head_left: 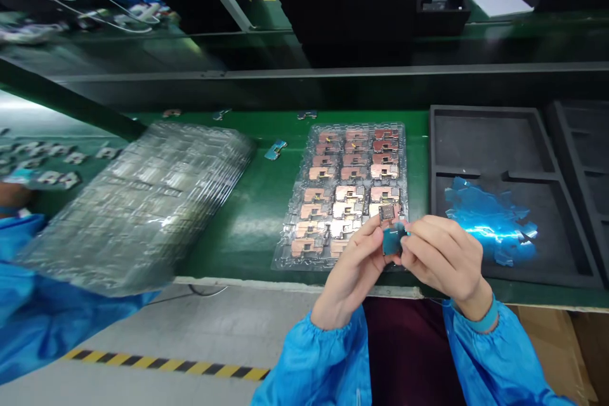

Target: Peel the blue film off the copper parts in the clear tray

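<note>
Watching through the head camera, I see the left hand point(349, 273) and the right hand point(442, 259) closed together on one small circuit board point(387, 217) above the green tabletop point(242, 228). Its upper face shows a square metal part with a dark centre, and a piece of glossy blue film point(394, 240) sits at its lower edge. Exact detail is hard to make out at this size. The board lies between the two hands, pinched by the fingertips, with part of it hidden behind them. Both hands come out of blue cuffed sleeves, and a teal band point(483, 318) circles the right wrist. Just behind the hands lies a clear blister tray point(340, 196) holding rows of copper-coloured boards. To the right, a black foam tray point(480, 139) holds a heap of blue film scraps point(490, 222). A single blue-covered board point(276, 150) lies on the tabletop beyond the blister tray. At the left, a tilted, blurred stack of clear blister trays point(137, 203) sits just above a blue sleeve point(28, 279), well apart from the hands.
</note>
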